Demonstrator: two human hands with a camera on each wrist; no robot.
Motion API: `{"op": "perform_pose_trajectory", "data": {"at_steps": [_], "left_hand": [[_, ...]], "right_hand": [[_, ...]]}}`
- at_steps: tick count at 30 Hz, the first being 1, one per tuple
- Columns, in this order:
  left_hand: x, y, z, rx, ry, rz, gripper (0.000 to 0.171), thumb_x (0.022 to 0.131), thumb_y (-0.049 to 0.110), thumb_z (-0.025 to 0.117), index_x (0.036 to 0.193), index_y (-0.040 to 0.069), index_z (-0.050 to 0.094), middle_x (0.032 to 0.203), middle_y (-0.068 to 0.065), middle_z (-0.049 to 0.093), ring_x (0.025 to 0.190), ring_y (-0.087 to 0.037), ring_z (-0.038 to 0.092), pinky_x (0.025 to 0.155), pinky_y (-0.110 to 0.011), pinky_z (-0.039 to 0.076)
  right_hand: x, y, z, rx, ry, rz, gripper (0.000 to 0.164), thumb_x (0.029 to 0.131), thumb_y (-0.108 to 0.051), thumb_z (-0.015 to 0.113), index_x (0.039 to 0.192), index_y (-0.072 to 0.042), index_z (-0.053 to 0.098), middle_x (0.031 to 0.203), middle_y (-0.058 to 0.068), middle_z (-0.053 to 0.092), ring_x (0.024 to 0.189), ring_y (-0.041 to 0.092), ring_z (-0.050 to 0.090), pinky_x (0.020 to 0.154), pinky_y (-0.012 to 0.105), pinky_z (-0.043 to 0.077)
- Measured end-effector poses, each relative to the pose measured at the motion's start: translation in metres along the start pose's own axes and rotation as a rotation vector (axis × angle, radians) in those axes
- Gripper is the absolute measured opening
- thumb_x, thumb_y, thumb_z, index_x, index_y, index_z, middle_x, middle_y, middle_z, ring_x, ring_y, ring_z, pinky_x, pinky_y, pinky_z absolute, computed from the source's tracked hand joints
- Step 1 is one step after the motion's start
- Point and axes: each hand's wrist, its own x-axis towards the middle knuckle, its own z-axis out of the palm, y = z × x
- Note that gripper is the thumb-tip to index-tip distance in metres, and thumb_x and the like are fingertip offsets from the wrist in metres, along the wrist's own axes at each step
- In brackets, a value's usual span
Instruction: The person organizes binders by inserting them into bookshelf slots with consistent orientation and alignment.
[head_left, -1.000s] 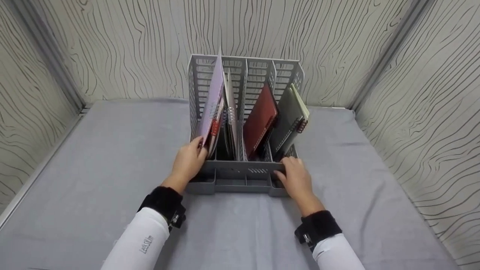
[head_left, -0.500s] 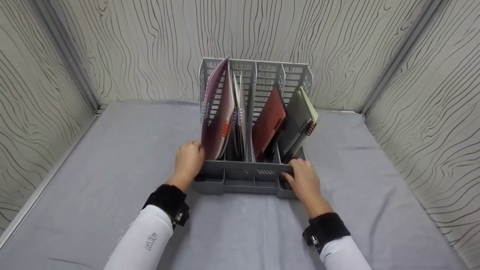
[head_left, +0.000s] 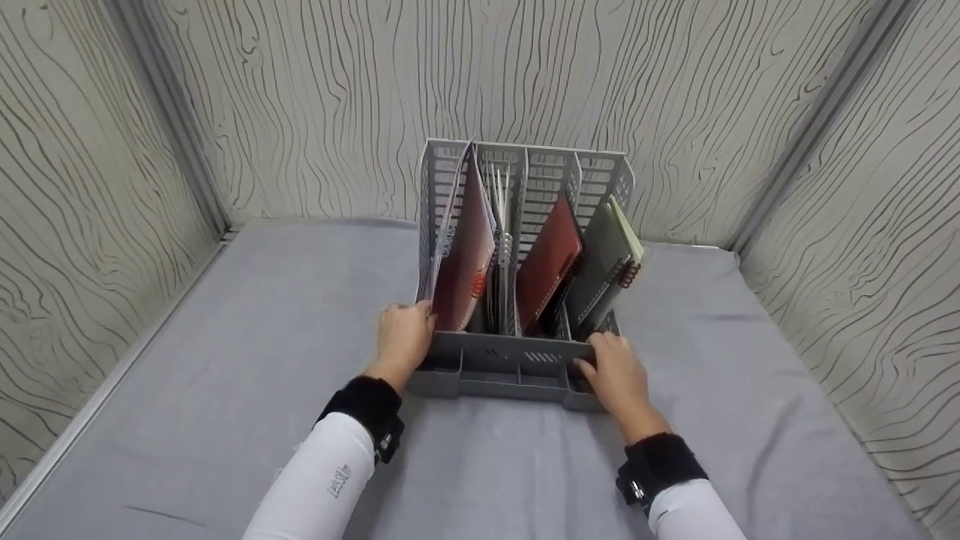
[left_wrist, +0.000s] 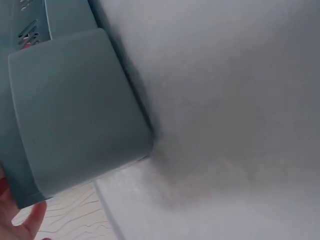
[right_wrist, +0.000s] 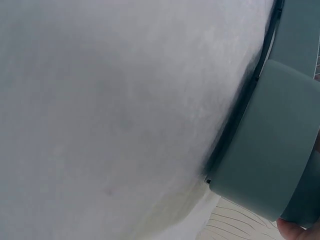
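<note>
A grey file organizer [head_left: 517,391] with upright compartments stands on the cloth-covered table. My left hand [head_left: 403,339] grips its front left corner, fingertips beside the lower edge of a thin spiral notebook [head_left: 448,217]. In the left wrist view, fingers [left_wrist: 34,220] show round the corner of the front panel. My right hand [head_left: 618,375] holds the front right corner, thumb on the near side of the panel. A dark red notebook [head_left: 466,259], several thin pale notebooks [head_left: 504,259], a red notebook [head_left: 550,262] and a grey-green notebook [head_left: 600,262] lean in the compartments.
Small open trays [head_left: 491,375] run along the organizer's front. Grey cloth [head_left: 315,285] covers the table. Wood-grain patterned panels [head_left: 375,75] enclose the back and sides, with a metal post [head_left: 169,112] at the back left corner.
The leftmost notebook's near edge has swung left, uncovering the dark red one beside it. My left hand shifted from that notebook onto the organizer's corner. The head view has panned left and up.
</note>
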Motion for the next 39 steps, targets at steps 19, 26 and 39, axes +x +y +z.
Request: {"op": "perform_pose_trajectory", "data": {"at_steps": [19, 26, 39], "left_hand": [[0.021, -0.005, -0.001, -0.117, -0.117, -0.121, 0.022, 0.092, 0.017, 0.055, 0.104, 0.006, 0.070, 0.117, -0.012, 0.056, 0.100, -0.032, 0.059, 0.078, -0.045, 0.050], [0.016, -0.010, -0.017, -0.129, -0.215, -0.088, 0.026, 0.093, 0.018, 0.051, 0.104, 0.004, 0.070, 0.121, -0.016, 0.056, 0.107, -0.034, 0.056, 0.085, -0.046, 0.047], [-0.021, 0.003, -0.041, -0.066, -0.319, -0.023, 0.063, 0.093, 0.044, 0.051, 0.141, 0.004, 0.038, 0.141, -0.027, 0.034, 0.126, -0.042, 0.037, 0.100, -0.055, 0.032]], "right_hand": [[0.021, 0.002, 0.000, -0.005, -0.012, 0.025, 0.022, 0.084, -0.022, 0.070, 0.089, -0.008, 0.054, 0.090, 0.008, 0.055, 0.088, 0.027, 0.048, 0.067, 0.042, 0.043], [0.015, -0.008, -0.004, -0.014, -0.010, 0.031, 0.023, 0.084, -0.023, 0.070, 0.089, -0.008, 0.054, 0.090, 0.008, 0.055, 0.087, 0.027, 0.049, 0.065, 0.042, 0.044], [-0.001, -0.018, -0.026, -0.090, -0.079, -0.036, 0.050, 0.083, -0.031, 0.070, 0.115, 0.004, 0.053, 0.111, 0.023, 0.053, 0.105, 0.040, 0.047, 0.084, 0.054, 0.040]]}}
